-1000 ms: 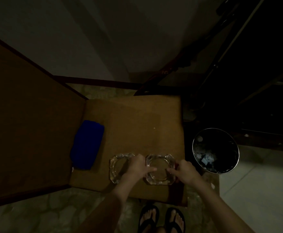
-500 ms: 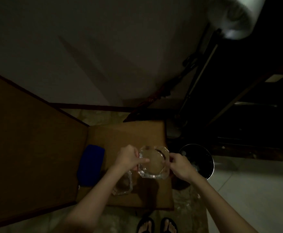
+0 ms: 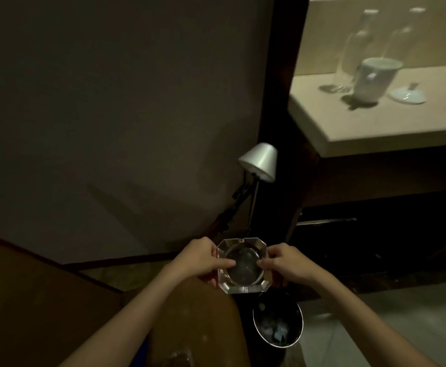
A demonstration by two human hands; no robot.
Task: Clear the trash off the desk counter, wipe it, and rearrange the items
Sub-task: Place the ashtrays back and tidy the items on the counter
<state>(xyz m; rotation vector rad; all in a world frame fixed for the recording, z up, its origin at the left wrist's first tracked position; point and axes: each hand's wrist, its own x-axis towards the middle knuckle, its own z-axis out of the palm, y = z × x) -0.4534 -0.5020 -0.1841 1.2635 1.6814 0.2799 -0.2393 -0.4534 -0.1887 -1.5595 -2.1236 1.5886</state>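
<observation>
Glass ashtray [image 3: 241, 265] in mid-air at lower centre of frame, left hand [image 3: 199, 258] and right hand [image 3: 288, 263] each pinching an opposite edge, thumbs on top, above the wooden table's [image 3: 198, 321] right edge and the trash bin [image 3: 277, 323]. Risk: smooth heavy glass held by fingertips only; a slip likely drops it onto the bin or floor. Dim light makes judging clearance hard.

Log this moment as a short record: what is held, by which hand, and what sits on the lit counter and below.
held item: glass ashtray, lifted, tilted toward the camera
left hand: grips the ashtray's left edge, thumb on the rim
right hand: grips its right edge
below: round trash bin with scraps inside, on the floor
lit counter: white cup, its lid beside it, two clear bottles behind
also: lamp by the wall
</observation>
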